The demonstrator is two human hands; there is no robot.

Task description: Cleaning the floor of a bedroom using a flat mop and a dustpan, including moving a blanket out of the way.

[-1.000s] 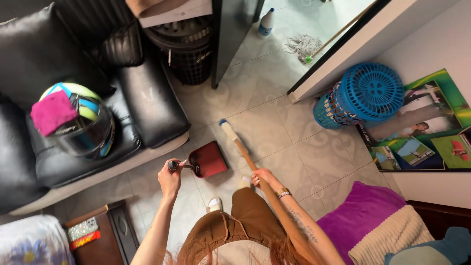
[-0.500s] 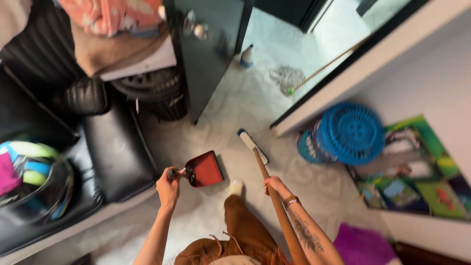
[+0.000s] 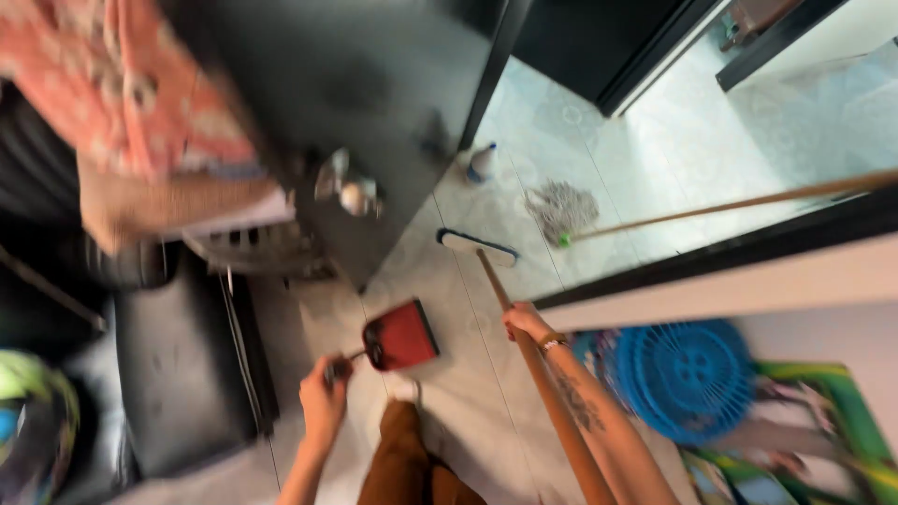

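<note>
In the head view, the left hand (image 3: 323,397) is clenched around the dark handle of a red plastic dustpan (image 3: 402,335), arm stretched forward, pan held just above the pale tiled floor (image 3: 486,393). To the dustpan's right, the right hand (image 3: 526,323) grasps the long wooden broom handle (image 3: 547,393), forearm angled along it; the broom's flat head (image 3: 477,247) lies beyond the dustpan, near a grey string mop (image 3: 561,206).

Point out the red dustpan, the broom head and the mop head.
red dustpan (image 3: 404,334), head view, on its pan.
broom head (image 3: 477,247), head view, on its middle.
mop head (image 3: 559,206), head view, on its strands.
</note>
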